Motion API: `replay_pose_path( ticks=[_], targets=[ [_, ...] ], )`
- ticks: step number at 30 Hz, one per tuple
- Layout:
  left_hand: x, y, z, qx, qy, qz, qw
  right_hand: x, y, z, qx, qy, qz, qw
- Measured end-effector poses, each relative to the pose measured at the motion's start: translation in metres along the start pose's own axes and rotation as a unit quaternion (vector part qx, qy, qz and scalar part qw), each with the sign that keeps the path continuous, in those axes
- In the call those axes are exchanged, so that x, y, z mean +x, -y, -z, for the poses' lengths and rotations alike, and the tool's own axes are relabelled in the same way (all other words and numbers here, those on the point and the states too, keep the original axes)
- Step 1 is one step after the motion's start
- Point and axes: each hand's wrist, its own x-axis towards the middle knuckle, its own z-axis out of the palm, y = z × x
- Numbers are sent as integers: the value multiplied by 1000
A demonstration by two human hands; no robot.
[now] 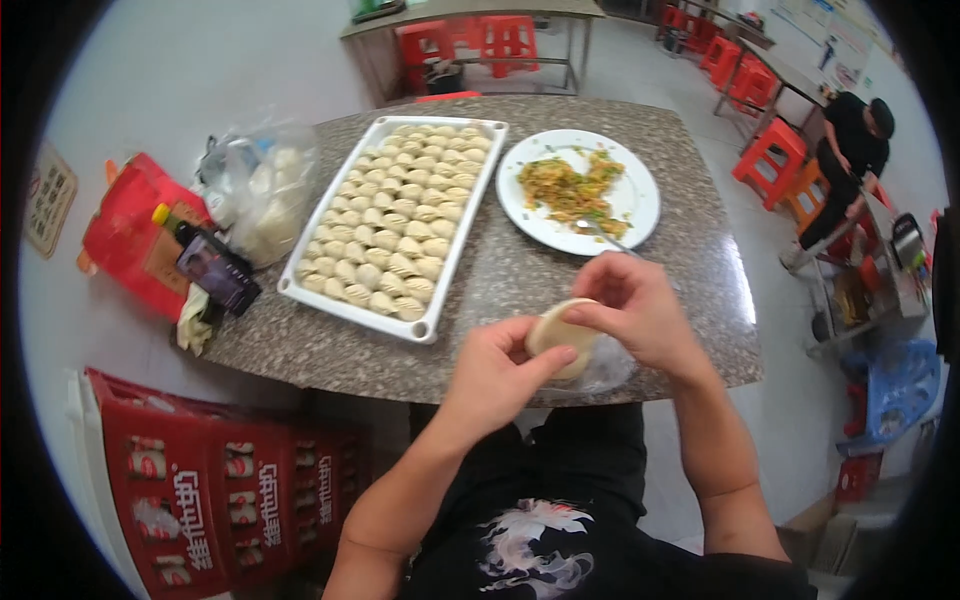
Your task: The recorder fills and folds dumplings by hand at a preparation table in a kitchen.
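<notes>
A round, flat dough wrapper (559, 335) is pinched between my left hand (502, 367) at its lower left edge and my right hand (630, 311) at its upper right. Beneath it, a clear plastic bag (607, 369) lies at the table's near edge. Beyond my right hand stands a white plate (641, 202) with chopped filling (559, 187) and a metal spoon (611, 238) resting in it. Left of the plate, a white plastic tray (466, 247) holds rows of pleated dumplings (397, 217).
The speckled stone table (697, 300) has a clear bag of pale dough pieces (274, 195), a dark bottle with yellow cap (210, 259) and a red bag (142, 232) at left. Red bottle crates (210, 480) stand below left. Another person (855, 150) is by a cart at right.
</notes>
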Motion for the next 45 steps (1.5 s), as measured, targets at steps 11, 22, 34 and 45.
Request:
replay_pose_path(
  ticks=[11,22,34,45],
  targets=[
    [-1,17,2,318,-87,-153,931,-3,-28,-7,-275,5,133,952],
    [-4,21,2,309,-71,-151,936,-12,-33,-14,-338,-68,326,880],
    [-4,15,1,338,-33,-127,932,-32,-31,-13,-190,-49,279,940],
    [-8,-3,1,340,-54,-310,886,-24,-1,-20,-203,-66,346,914]
  ],
)
